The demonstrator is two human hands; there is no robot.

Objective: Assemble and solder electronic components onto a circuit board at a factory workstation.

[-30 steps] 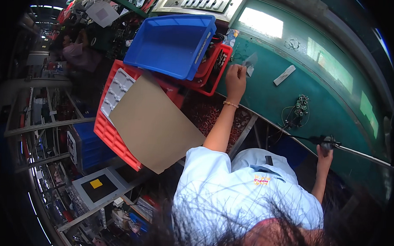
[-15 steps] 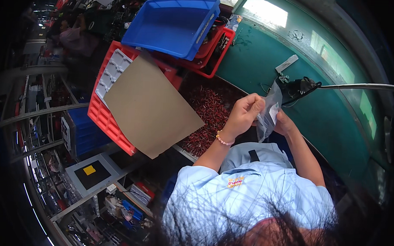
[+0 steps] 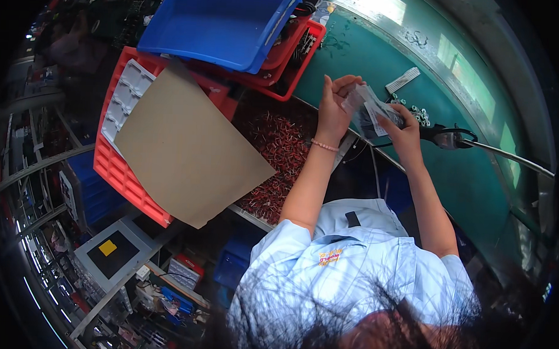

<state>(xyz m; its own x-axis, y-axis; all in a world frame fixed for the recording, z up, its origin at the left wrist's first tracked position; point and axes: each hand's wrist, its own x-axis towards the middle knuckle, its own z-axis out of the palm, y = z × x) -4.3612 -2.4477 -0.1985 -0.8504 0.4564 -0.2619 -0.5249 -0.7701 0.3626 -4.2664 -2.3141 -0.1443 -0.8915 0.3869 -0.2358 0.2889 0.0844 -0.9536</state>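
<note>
The bag (image 3: 374, 109), right of upper centre, is pinched by the right grip (image 3: 398, 120); whether the left grip (image 3: 342, 98) clamps it, I cannot tell. Green surface (image 3: 470, 181) right, blue tray (image 3: 205, 24) upper left, racks (image 3: 46, 166) far left.

A blue bin (image 3: 207, 27) sits over red bins (image 3: 316, 57) beside the green bench (image 3: 476, 175). Cardboard (image 3: 191, 153) lies across a red tray (image 3: 131, 191), partly covering the white tray (image 3: 123, 104) in it. Red parts (image 3: 277, 159) heap up nearby. A white strip (image 3: 403, 80) rests on the bench. Lower left, a yellow square (image 3: 107, 248) lies on a dark panel (image 3: 127, 258).
</note>
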